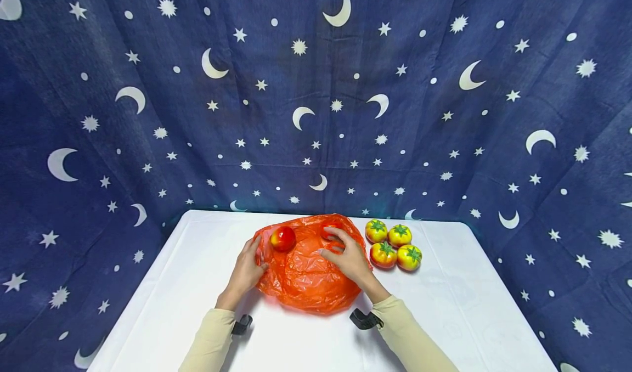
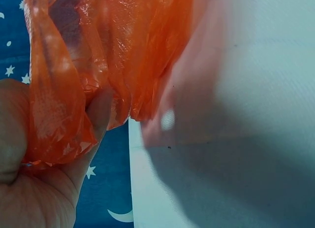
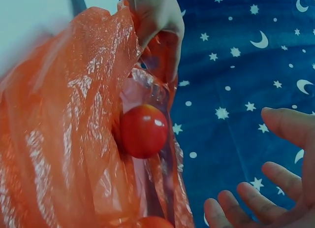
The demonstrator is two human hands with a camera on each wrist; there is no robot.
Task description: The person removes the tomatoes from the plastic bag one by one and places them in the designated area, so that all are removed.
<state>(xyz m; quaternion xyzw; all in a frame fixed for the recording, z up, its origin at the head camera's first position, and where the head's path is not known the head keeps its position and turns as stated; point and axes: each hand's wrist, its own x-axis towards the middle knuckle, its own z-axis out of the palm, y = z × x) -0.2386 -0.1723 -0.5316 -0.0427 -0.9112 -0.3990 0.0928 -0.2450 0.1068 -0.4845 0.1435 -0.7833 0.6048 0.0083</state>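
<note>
A crinkled orange-red plastic bag (image 1: 306,276) lies in the middle of the white table. My left hand (image 1: 248,268) grips its left edge; in the left wrist view the film is bunched between thumb and fingers of the left hand (image 2: 39,193). Close to that hand, a round red and yellow fruit (image 1: 283,238) sits at the bag's mouth. My right hand (image 1: 349,257) hovers over the bag's right part, its fingers spread and holding nothing in the right wrist view. Just beyond its fingertips shows a second red fruit (image 1: 331,228), partly hidden by the hand.
Right of the bag, several yellow-red tomato-like fruits (image 1: 383,255) with green leafy tops stand in a tight group. White cloth covers the table (image 1: 469,306). A dark blue curtain (image 1: 316,86) with moons and stars hangs behind and along both sides.
</note>
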